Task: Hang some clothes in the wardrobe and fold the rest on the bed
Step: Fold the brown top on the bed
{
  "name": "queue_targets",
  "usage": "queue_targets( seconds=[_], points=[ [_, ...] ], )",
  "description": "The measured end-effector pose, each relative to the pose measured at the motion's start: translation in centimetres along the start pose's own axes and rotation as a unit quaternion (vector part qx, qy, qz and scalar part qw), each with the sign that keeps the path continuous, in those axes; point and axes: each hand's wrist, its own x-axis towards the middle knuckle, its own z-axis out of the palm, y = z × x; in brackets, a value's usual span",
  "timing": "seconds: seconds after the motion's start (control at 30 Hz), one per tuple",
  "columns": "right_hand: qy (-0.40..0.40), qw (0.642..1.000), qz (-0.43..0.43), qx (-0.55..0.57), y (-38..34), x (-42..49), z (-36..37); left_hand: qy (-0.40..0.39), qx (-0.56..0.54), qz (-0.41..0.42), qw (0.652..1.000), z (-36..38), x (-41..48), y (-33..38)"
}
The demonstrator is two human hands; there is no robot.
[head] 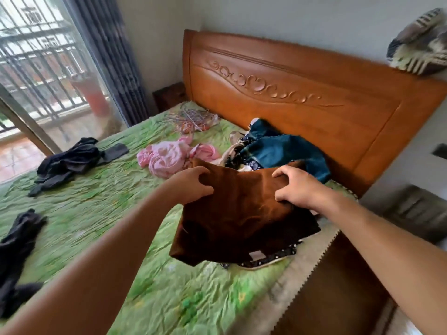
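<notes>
You are holding the brown garment (242, 213) just above the bed (116, 209), its top edge bunching under your fingers and the rest hanging below them. Your left hand (193, 182) and right hand (297, 187) are each gripping that edge, fingers curled over the cloth, probably spreading it wide to find its shape for folding. Just beyond your fingertips the pink garment (169, 158) and blue jeans (278, 148) are lying crumpled; farther past them, the hangers (191, 117) are waiting.

Bright daylight from the window (36, 56) at left, soft shadows. Wide-angle bending at edges. Motion blur on the bed (96, 201) cover and forearms; window view hazy.
</notes>
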Motion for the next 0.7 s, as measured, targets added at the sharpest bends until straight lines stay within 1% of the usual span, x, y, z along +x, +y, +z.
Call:
queue_targets(
  seconds=[0.13,0.43,0.57,0.7],
  points=[
    [0.044,0.999,0.031,-0.005,4.8,-1.3,-6.4,-0.041,0.026,0.053,0.997,0.6,2.8,8.2],
    [0.156,0.981,0.113,0.023,13.5,-5.7,-17.0,-0.08,0.057,0.182,0.978,3.9,8.6,24.8],
    [0.203,0.966,0.159,0.031,16.6,-7.9,-20.8,-0.125,0.054,0.242,0.961,5.4,11.5,31.5],
    [0.25,0.944,0.212,0.04,19.0,-10.0,-23.8,-0.152,0.097,0.315,0.932,7.1,14.5,38.3]
  ],
)
